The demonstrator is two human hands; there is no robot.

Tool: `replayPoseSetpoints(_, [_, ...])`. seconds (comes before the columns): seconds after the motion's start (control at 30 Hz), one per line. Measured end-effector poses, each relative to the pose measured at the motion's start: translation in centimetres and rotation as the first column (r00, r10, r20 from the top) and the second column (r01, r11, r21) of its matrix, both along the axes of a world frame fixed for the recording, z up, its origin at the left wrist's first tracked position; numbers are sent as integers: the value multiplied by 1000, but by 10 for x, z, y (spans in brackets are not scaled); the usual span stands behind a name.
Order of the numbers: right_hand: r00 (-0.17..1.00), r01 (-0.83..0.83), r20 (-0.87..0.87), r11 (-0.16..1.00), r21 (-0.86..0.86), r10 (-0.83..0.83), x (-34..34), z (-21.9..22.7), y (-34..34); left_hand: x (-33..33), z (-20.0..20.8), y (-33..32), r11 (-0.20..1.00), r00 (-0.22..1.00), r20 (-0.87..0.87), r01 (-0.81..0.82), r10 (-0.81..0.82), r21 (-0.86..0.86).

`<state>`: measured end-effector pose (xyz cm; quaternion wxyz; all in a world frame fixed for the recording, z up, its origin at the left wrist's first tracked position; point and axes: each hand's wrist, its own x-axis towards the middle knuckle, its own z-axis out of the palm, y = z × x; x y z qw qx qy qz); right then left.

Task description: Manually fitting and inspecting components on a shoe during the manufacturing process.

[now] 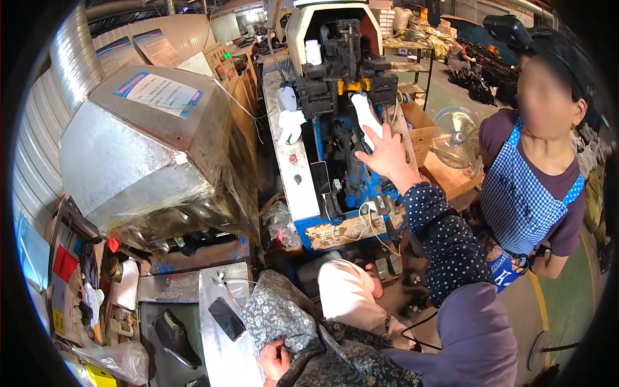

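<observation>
Reaching forward in a dotted sleeve, my right hand closes its fingers and thumb round the near end of a white shoe-shaped piece with a dark underside. The far end of that piece points into the black clamps of a blue-framed machine. Low in the view, next to the floral cloth, my left hand has curled fingers; what they hold, if anything, is hidden. A second white and grey shoe-shaped piece lies on the machine's left ledge, with a phone further down.
To the left stands a metal hooded box. A dark shoe sits in a tray beside another phone on a metal surface. A person in a checked apron stands at right, near a fan and a cardboard box.
</observation>
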<state>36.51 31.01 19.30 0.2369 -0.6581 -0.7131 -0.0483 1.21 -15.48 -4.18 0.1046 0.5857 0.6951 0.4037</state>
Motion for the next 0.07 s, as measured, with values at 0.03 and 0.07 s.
replayPoseSetpoints(0.03, [1000, -12, 6, 1000, -7, 12, 1, -3, 4, 1, -2, 0, 1000, 1000, -5, -20, 20, -20])
replayPoseSetpoints(0.07, [1000, -16, 15, 999, -44, 16, 3, -5, 8, 1, -3, -1, 1000, 1000, -24, -15, 15, -20])
